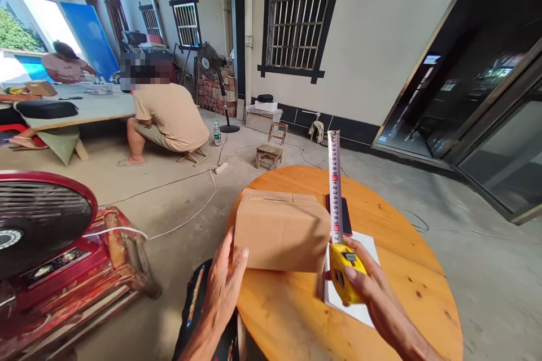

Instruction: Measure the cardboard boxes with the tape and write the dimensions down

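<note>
A closed brown cardboard box point(279, 231) rests on the round wooden table point(406, 271). My left hand point(226, 276) lies against the box's left side, its thumb on the near face and its fingers partly hidden. To the right of the box, my right hand point(372, 276) is closed round a yellow tape measure point(348, 275). The tape's white blade point(334, 186) sticks out upward and away from me, beside the box's right edge. Under the tape measure lies white paper point(366, 245), and a dark phone-like object point(345, 217) with a red edge sits behind the blade.
A red fan point(46, 225) stands at the left on a worn wooden stand. Beyond the table are a small wooden chair point(271, 149), a floor fan point(214, 65) and cables on the concrete. Other people sit around a long table point(105, 107) at the far left.
</note>
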A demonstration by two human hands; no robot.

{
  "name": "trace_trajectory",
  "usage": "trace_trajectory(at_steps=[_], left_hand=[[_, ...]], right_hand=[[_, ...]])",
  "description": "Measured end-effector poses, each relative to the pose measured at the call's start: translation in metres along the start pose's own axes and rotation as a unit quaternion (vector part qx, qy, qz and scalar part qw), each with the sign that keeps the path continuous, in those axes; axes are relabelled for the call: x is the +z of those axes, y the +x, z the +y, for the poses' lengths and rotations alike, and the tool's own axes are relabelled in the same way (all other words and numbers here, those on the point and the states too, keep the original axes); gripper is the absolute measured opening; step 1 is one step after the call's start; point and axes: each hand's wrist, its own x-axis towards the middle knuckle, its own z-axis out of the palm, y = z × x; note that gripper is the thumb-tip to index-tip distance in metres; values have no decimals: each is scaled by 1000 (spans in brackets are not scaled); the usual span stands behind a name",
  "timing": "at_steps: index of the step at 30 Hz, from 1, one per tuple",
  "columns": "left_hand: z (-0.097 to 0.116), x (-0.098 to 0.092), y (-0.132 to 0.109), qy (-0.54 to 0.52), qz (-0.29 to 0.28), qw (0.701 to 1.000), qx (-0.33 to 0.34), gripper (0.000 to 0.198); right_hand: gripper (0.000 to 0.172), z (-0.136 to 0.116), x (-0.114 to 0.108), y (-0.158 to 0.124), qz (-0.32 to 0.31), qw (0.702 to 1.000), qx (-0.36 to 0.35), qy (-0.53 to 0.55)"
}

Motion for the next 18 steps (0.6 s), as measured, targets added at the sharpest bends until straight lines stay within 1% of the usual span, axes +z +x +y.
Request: trace_trajectory(at_steps=[2, 4, 7, 9, 10, 12, 13, 15, 17, 18], left_hand=[[7, -10, 4, 19, -11, 999, -27, 55], [12, -15, 7, 26, -13, 999, -29, 58], [14, -14, 9, 33, -15, 999, 4, 54], [12, -10, 9, 35, -16, 999, 39, 49], [12, -9, 9, 35, -14, 998, 56, 48], [11, -6, 9, 31, -12, 996, 81, 47], [11, -6, 8, 28, -13, 995, 91, 47], [10, -5, 8, 24, -17, 995, 98, 46], [10, -4, 9, 22, -17, 996, 90, 45], [9, -3, 9, 21, -16, 996, 84, 45]], right_hand=[[66, -11, 0, 10, 14, 1000, -8, 11], [62, -21, 1, 25, 3, 1000, -11, 20], [51, -32, 6, 49, -7, 999, -8, 35], [48, -36, 11, 54, -3, 999, -5, 46], [49, -37, 13, 52, -5, 999, -3, 54], [50, -34, 18, 38, -28, 997, 15, 72], [50, -30, 20, 29, -46, 995, 39, 81], [53, -18, 23, 7, -87, 986, 109, 95], [61, -2, 26, -10, -124, 971, 177, 102], [66, 6, 28, -17, -139, 966, 191, 105]])
